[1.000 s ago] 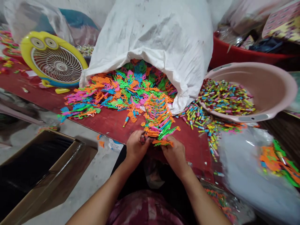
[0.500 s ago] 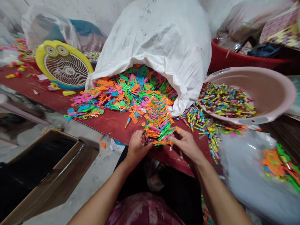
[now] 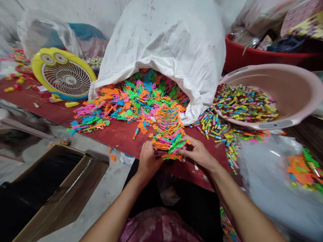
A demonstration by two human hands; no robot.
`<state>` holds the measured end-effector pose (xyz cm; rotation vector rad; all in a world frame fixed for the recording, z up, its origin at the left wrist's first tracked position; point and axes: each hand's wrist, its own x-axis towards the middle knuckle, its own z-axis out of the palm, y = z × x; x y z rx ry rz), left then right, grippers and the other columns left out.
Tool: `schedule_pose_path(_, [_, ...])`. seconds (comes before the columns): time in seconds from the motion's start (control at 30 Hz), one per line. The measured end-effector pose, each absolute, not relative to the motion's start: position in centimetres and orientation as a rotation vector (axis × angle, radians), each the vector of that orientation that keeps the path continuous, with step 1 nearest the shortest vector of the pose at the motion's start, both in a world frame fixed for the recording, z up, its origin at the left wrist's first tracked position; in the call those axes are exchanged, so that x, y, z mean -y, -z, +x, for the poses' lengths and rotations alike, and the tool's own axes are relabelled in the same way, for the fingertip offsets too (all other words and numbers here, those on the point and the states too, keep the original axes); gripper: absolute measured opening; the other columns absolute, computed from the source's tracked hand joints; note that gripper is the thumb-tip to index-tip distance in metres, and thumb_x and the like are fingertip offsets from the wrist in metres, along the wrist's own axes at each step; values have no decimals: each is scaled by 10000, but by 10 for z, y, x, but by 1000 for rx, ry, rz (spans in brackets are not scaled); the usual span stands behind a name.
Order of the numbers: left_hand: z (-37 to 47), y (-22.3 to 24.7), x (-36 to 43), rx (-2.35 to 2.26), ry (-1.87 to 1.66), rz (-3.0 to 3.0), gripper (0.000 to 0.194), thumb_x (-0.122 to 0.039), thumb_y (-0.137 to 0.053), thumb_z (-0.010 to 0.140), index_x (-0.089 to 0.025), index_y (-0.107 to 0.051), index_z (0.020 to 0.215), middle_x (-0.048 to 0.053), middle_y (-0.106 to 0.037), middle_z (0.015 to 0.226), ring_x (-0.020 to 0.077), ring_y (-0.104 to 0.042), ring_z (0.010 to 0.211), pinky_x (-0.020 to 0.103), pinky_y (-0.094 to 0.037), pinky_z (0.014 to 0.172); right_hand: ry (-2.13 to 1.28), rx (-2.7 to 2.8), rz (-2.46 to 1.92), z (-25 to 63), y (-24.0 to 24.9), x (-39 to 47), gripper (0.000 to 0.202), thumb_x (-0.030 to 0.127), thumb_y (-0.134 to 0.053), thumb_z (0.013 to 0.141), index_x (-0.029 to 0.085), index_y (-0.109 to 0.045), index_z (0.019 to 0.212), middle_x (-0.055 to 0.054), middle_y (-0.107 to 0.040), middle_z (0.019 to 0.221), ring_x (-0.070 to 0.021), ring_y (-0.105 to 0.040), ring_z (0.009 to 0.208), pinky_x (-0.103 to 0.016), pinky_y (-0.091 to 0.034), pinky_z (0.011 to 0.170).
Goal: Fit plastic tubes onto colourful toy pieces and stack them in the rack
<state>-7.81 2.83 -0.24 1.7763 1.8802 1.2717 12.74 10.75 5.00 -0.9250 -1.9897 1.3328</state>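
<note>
On the red table in front of me lies a stacked row of small plastic pieces (image 3: 169, 125) in orange, pink, green and blue. It runs towards me from the mouth of a white sack (image 3: 161, 40). At the row's near left end, my left hand (image 3: 148, 157) is closed with curled fingers beside a dark gridded thing (image 3: 159, 153); what it grips is hidden. My right hand (image 3: 199, 153) pinches the right ends of green plastic pieces (image 3: 177, 144) at the row's near end, thumb below and forefinger above. A loose heap of like pieces (image 3: 133, 97) spills from the sack.
A yellow fan (image 3: 68, 76) stands left on the red table (image 3: 116, 136). At right, a pink basin (image 3: 297, 90) holds many small colourful tubes (image 3: 247, 104), some spilled beside it. A clear plastic bag (image 3: 267, 168) lies near right; a cardboard box (image 3: 73, 188) stands lower left.
The view has shifted slightly. My left fingers are curled closer in, covering more of the dark gridded thing. My right hand stays at the green pieces, its thumb slightly lower.
</note>
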Motion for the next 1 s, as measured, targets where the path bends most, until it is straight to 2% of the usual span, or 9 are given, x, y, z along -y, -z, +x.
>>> schedule_pose_path(0.1, [-76,-2,-13,-1818,-1334,1722,654,-420,-823,690,-210,-523,1232,95,-580,1152,257,-569,1083,397,-501,892,-1346,1963,-924,124,-48,-105,303,422,-740,788,201,-660,979,15,-608,809,-105,-517,631,-225,-420,585])
schedule_pose_path(0.17, [-73,-2,-4,-1886,-1543,1695,703,-411,-825,694,-201,-478,1268,114,-543,1212,253,-557,1119,393,-497,918,-1314,1981,-899,121,-47,-103,302,437,-740,786,191,-670,946,0,-611,846,-101,-515,633,-221,-415,571])
schedule_pose_path(0.27, [-69,1,6,-2035,-1870,1762,620,-358,-814,712,-188,-489,1211,102,-543,1150,239,-561,1081,400,-491,924,-1185,2052,-835,115,-45,-101,261,425,-721,806,182,-678,888,-10,-603,830,-109,-513,651,-220,-406,569])
schedule_pose_path(0.33, [-68,2,11,-2064,-1959,1800,581,-348,-806,721,-189,-498,1188,86,-550,1099,229,-565,1038,399,-496,902,-1056,2090,-779,112,-43,-97,225,407,-702,831,185,-679,865,-10,-595,800,-119,-519,674,-228,-408,596])
schedule_pose_path(0.43, [-69,2,17,-2036,-1945,1861,448,-282,-767,772,-199,-533,1145,82,-562,1089,219,-568,1032,388,-497,892,-914,2117,-708,107,-38,-90,170,367,-681,865,196,-680,872,-2,-588,786,-123,-526,699,-233,-405,636])
schedule_pose_path(0.57, [-67,-2,24,-1924,-1828,2052,241,-138,-664,842,-210,-581,1057,54,-611,1014,182,-593,977,343,-498,865,-850,2087,-717,98,-31,-83,147,336,-702,852,200,-658,818,30,-534,732,-103,-495,648,-216,-358,589])
schedule_pose_path(0.8, [-66,-6,23,-1744,-1751,1983,179,-139,-650,858,-199,-571,1007,26,-637,922,143,-623,872,294,-516,815,-844,2038,-798,93,-26,-77,126,262,-705,823,190,-613,776,56,-494,700,-85,-452,623,-206,-323,579])
schedule_pose_path(0.9, [-67,-4,24,-1753,-1711,1961,243,-211,-698,836,-198,-563,1038,37,-640,943,155,-639,884,307,-534,824,-855,2013,-874,92,-27,-72,89,231,-706,801,200,-627,827,61,-499,706,-86,-463,632,-199,-338,583])
schedule_pose_path(1.0, [-69,-1,26,-1826,-1708,1937,259,-212,-656,868,-199,-556,1107,50,-649,977,158,-652,902,306,-541,824,-855,1990,-913,92,-29,-66,109,204,-684,799,211,-638,898,46,-536,766,-88,-507,650,-197,-377,592])
